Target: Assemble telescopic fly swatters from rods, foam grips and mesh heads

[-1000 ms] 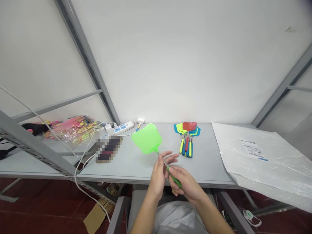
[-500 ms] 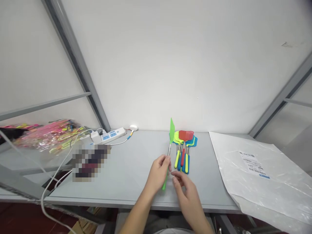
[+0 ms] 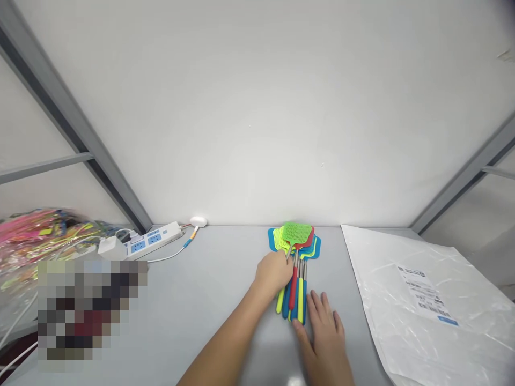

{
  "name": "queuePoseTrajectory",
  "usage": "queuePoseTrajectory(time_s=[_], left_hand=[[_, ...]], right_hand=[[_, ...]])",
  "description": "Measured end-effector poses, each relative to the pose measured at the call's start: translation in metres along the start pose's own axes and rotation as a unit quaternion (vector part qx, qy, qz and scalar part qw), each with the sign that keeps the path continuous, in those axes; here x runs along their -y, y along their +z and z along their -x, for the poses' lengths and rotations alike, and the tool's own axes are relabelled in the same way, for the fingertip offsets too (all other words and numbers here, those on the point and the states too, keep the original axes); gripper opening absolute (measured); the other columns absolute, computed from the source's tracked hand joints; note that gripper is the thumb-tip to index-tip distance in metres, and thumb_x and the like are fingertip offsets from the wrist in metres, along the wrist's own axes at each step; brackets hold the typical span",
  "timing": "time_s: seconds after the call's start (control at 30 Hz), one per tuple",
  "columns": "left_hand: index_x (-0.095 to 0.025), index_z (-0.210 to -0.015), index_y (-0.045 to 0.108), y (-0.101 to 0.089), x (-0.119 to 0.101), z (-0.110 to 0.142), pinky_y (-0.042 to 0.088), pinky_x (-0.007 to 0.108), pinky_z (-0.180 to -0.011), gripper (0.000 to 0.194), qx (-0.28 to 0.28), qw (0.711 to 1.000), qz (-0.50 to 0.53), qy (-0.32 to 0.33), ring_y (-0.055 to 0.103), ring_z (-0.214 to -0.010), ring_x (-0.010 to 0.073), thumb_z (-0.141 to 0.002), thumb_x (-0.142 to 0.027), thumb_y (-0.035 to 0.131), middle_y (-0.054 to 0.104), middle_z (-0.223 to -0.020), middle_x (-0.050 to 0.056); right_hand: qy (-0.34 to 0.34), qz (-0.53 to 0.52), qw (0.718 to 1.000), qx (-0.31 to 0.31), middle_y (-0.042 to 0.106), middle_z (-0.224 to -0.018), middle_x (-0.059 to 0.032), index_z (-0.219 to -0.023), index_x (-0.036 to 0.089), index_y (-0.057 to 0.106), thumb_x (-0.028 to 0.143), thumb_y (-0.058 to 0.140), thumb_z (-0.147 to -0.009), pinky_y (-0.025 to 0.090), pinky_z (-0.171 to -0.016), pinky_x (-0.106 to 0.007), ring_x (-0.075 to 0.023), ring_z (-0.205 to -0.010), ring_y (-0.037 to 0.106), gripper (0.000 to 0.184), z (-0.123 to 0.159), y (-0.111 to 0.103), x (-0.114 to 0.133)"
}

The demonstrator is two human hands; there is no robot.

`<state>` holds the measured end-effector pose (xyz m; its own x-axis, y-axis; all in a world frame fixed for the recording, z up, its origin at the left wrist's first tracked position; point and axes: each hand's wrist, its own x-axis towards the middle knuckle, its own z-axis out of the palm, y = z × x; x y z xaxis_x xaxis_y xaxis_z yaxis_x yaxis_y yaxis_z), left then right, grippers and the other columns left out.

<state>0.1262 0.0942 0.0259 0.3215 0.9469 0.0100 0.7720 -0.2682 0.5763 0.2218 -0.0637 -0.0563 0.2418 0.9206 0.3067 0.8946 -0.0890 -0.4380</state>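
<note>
My left hand (image 3: pixel 274 272) is closed around the shaft of a green fly swatter (image 3: pixel 296 234), whose head lies over the top of a fanned pile. Beneath it are a red fly swatter (image 3: pixel 293 289) and several yellow and blue ones, handles toward me, such as a yellow fly swatter (image 3: pixel 300 300) and a blue fly swatter (image 3: pixel 317 249). The green handle is hidden by my left hand. My right hand (image 3: pixel 324 335) rests palm down with fingers spread, thumb near the handle ends at the pile's right side.
A large white plastic package (image 3: pixel 386 300) with a label covers the right of the grey table (image 3: pixel 209 300). On the left stand a power strip (image 3: pixel 156 238), a round white device (image 3: pixel 198 221) and bagged colourful items (image 3: pixel 36 236). A pixelated patch hides something there.
The green fly swatter went from upright in my left hand to lying on the pile. My right hand lowered flat beside the handles. The view has come closer to the table.
</note>
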Motion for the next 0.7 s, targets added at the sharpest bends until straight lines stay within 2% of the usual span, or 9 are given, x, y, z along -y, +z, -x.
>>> queuePoseTrajectory(time_s=[0.2, 0.3, 0.37, 0.5, 0.6, 0.7], left_hand=[[-0.020, -0.081, 0.067, -0.004, 0.000, 0.010, 0.043, 0.034, -0.061, 0.055, 0.017, 0.999, -0.033, 0.008, 0.066, -0.071, 0.0286, -0.093, -0.059, 0.029, 0.070, -0.077, 0.014], [-0.017, -0.089, 0.067, -0.008, -0.003, 0.011, 0.044, 0.036, -0.066, 0.063, 0.021, 0.998, -0.058, 0.007, 0.065, -0.079, 0.0315, -0.093, -0.062, 0.023, 0.069, -0.083, 0.017], [-0.013, -0.096, 0.065, -0.006, -0.007, 0.009, 0.045, 0.038, -0.071, 0.064, 0.027, 0.996, -0.079, 0.009, 0.064, -0.087, 0.0338, -0.091, -0.065, 0.029, 0.067, -0.091, 0.020], [-0.010, -0.109, 0.060, -0.001, -0.010, 0.004, 0.046, 0.039, -0.074, 0.058, 0.042, 0.991, -0.127, 0.003, 0.059, -0.097, 0.0353, -0.081, -0.061, 0.057, 0.061, -0.105, 0.021], [-0.014, -0.111, 0.057, -0.005, -0.002, 0.000, 0.045, 0.043, -0.078, 0.054, 0.047, 0.985, -0.166, 0.009, 0.055, -0.103, 0.0366, -0.076, -0.053, 0.070, 0.059, -0.109, 0.019], [-0.019, -0.109, 0.058, -0.018, 0.016, -0.003, 0.044, 0.043, -0.081, 0.048, 0.060, 0.979, -0.188, 0.054, 0.054, -0.105, 0.0342, -0.076, -0.051, 0.071, 0.059, -0.108, 0.015]], right_hand=[[-0.008, 0.023, 0.999, 0.033, 0.041, -0.149, -0.0126, -0.148, 0.023, 0.037, 0.043, 0.038, -0.096, 0.029, -0.106, -0.066, -0.0375, -0.140, 0.031, 0.056, -0.002, 0.003, 0.001], [-0.005, 0.027, 0.998, 0.052, 0.039, -0.150, -0.0131, -0.148, 0.020, 0.038, 0.042, 0.040, -0.095, 0.027, -0.108, -0.065, -0.0373, -0.141, 0.030, 0.057, -0.003, 0.004, 0.006], [-0.015, 0.023, 0.997, 0.071, 0.038, -0.151, -0.0138, -0.148, 0.018, 0.038, 0.041, 0.042, -0.095, 0.027, -0.109, -0.064, -0.0376, -0.141, 0.029, 0.058, -0.005, 0.005, 0.011], [-0.061, -0.018, 0.988, 0.143, 0.034, -0.153, -0.0113, -0.149, 0.022, 0.036, 0.037, 0.047, -0.092, 0.028, -0.110, -0.063, -0.0371, -0.141, 0.027, 0.060, -0.015, 0.005, 0.033], [-0.082, -0.059, 0.971, 0.218, 0.029, -0.156, -0.0059, -0.150, 0.026, 0.034, 0.032, 0.049, -0.090, 0.024, -0.112, -0.062, -0.0349, -0.144, 0.020, 0.062, -0.028, -0.002, 0.054], [-0.128, -0.098, 0.942, 0.294, 0.028, -0.157, -0.0014, -0.149, 0.031, 0.034, 0.034, 0.054, -0.088, 0.020, -0.114, -0.060, -0.0338, -0.146, 0.015, 0.065, -0.040, -0.019, 0.067]])
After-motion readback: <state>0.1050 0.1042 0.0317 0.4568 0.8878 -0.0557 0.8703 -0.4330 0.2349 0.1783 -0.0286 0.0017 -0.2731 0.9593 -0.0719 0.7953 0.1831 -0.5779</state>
